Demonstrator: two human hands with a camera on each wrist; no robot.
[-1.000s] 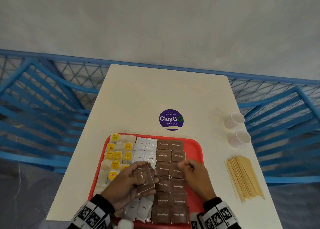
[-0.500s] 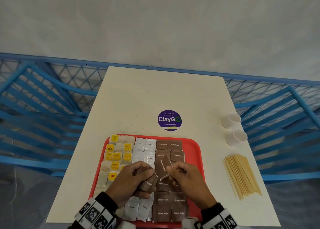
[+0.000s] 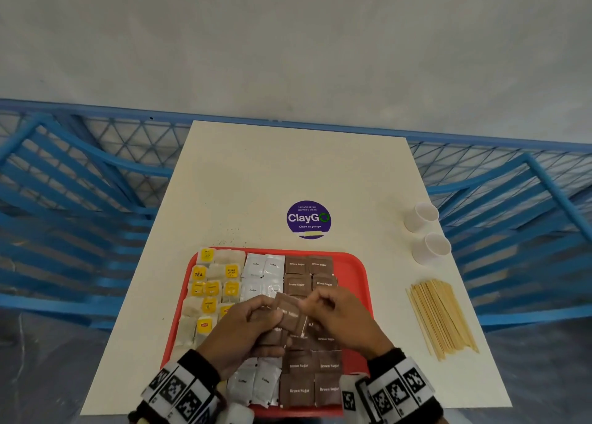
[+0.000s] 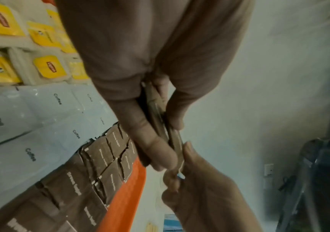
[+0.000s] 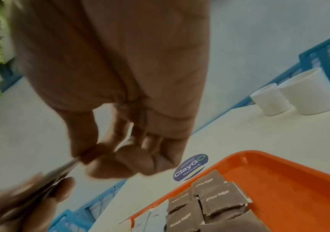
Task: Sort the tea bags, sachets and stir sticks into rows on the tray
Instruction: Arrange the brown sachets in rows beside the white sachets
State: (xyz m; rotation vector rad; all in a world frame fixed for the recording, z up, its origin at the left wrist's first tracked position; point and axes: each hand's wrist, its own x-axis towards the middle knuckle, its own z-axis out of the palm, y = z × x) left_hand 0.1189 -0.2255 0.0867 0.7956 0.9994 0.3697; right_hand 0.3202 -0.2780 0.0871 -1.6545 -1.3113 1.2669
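Left hand (image 3: pixel 246 330) gripping sachet stack (image 3: pixel 290 314); right hand (image 3: pixel 339 319) pinching top sachet's right edge; open tray (image 3: pixel 358 273) space lies right

- The person's left hand (image 3: pixel 248 330) is bare, with no glove or ring to be seen.
- The right hand (image 3: pixel 344 319) is bare too.
- Each wrist carries a black cuff: the left cuff (image 3: pixel 200 364) and the right cuff (image 3: pixel 386 358).
- Behind each cuff sits a white band printed with square black-and-white markers, blocky like QR patterns: the left marker band (image 3: pixel 179 391), the right marker band (image 3: pixel 394 391).
- The fingers (image 4: pixel 150 141) have short, plain nails.
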